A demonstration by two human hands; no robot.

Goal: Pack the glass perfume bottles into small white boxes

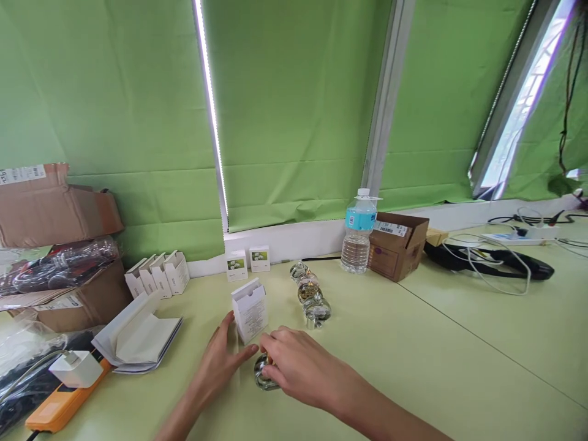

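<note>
Pinching from above, the right hand (298,362) is closed around a glass piece (264,376); whether the piece is borne by the bench (404,349) below cannot be told, as much of it is covered by the fingers. The left hand (221,356) is spread, with nothing seen in its grasp; its fingers are set at the left side of an upright white box (250,312), though whether contact is made cannot be told, and its thumb is pointed toward the right hand; the box is placed just beyond the glass piece. Further back, more glass pieces (311,295) are lined up in a row; two small boxes (248,263) with green pictures are stood near the wall. To the left, several white cartons (158,274) are ranged side by side; an opened booklet (140,337) is laid before them, near an orange power strip (68,401). To the right, a water bottle (358,236) is stood beside a brown box (397,248); green blinds (298,110) are hung behind.
</note>
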